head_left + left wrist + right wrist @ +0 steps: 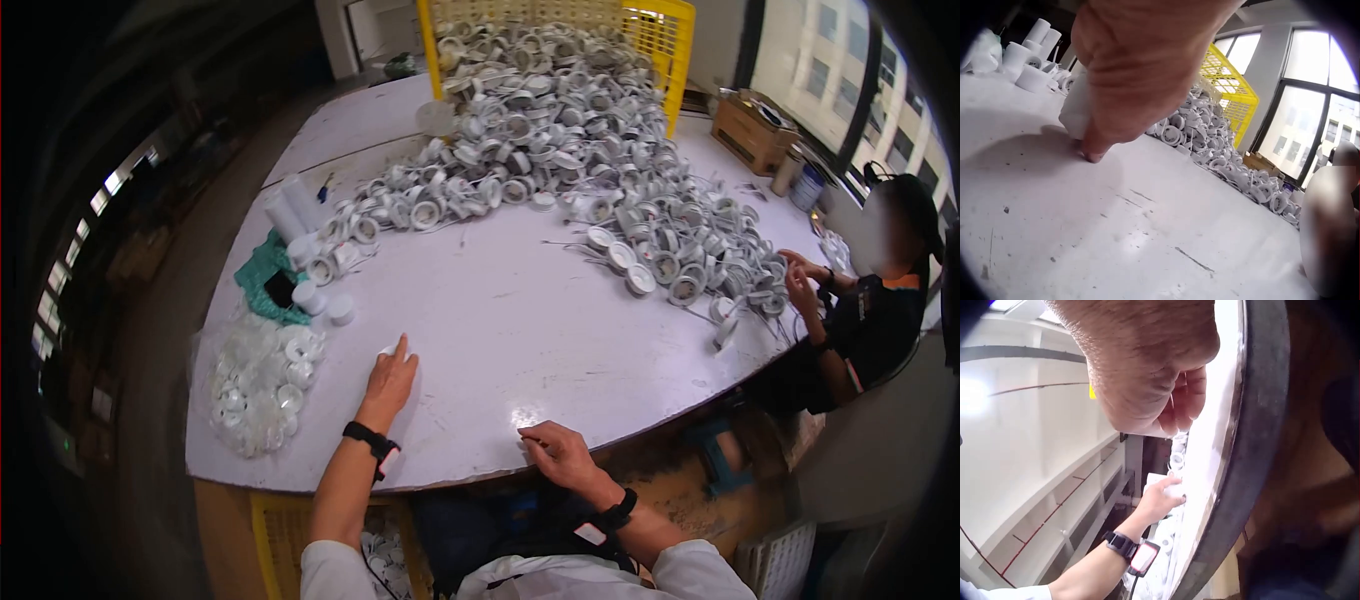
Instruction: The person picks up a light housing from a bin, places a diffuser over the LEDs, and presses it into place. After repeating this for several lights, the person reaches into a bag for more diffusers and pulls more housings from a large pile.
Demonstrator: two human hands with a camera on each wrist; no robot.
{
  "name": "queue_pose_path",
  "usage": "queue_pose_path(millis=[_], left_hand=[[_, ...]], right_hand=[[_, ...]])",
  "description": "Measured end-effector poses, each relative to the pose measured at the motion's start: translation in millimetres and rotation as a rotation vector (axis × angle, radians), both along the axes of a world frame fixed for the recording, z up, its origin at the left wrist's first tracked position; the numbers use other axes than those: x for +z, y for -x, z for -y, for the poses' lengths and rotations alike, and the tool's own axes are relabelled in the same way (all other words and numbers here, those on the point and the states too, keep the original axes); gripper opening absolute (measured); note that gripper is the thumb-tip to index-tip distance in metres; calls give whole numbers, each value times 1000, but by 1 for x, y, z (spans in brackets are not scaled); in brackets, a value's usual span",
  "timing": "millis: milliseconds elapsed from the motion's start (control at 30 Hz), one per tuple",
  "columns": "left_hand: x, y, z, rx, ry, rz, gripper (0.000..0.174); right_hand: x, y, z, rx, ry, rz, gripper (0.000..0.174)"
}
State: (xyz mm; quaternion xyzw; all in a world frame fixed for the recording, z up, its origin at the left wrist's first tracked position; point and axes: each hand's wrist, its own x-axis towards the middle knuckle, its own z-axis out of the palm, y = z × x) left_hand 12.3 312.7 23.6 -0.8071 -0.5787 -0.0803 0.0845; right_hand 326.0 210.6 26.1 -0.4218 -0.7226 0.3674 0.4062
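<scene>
My left hand (391, 383) is over the table with its index finger extended, gripping a white round piece that the hand mostly covers. In the left wrist view this white piece (1075, 111) stands on the tabletop beside the fingers, and the right wrist view shows the left hand (1159, 501) around it. Near the front edge, my right hand (562, 455) rests with loosely curled fingers and nothing visible in them. The right wrist view shows the right hand (1147, 362) close above the table edge.
A large heap of white round fittings (530, 130) spills from a yellow crate (681, 60). At the left are white rolls (284, 217), green wrapping (262, 275) and a bag of white parts (255, 385). A person (870, 330) sits at the right beside the heap.
</scene>
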Motion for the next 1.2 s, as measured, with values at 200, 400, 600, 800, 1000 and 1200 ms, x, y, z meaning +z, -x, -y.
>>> queue_pose_path(millis=[200, 400, 600, 800, 1000, 1200], left_hand=[[11, -10, 7, -102, 25, -91, 31], [42, -23, 21, -79, 74, -137, 48], [72, 9, 40, 95, -115, 395, 46], [66, 129, 111, 721, -306, 732, 19], [36, 271, 196, 988, -630, 794, 14], [75, 281, 167, 924, -427, 547, 18]], right_hand=[[-24, -41, 6, -226, 116, -135, 14], [-26, -55, 13, -295, 120, -192, 12], [-28, -59, 19, -315, 88, -215, 12], [-29, -58, 20, -307, 65, -221, 12], [-28, -53, 9, -316, 239, -278, 14], [-37, -30, -9, -332, 206, -227, 13]])
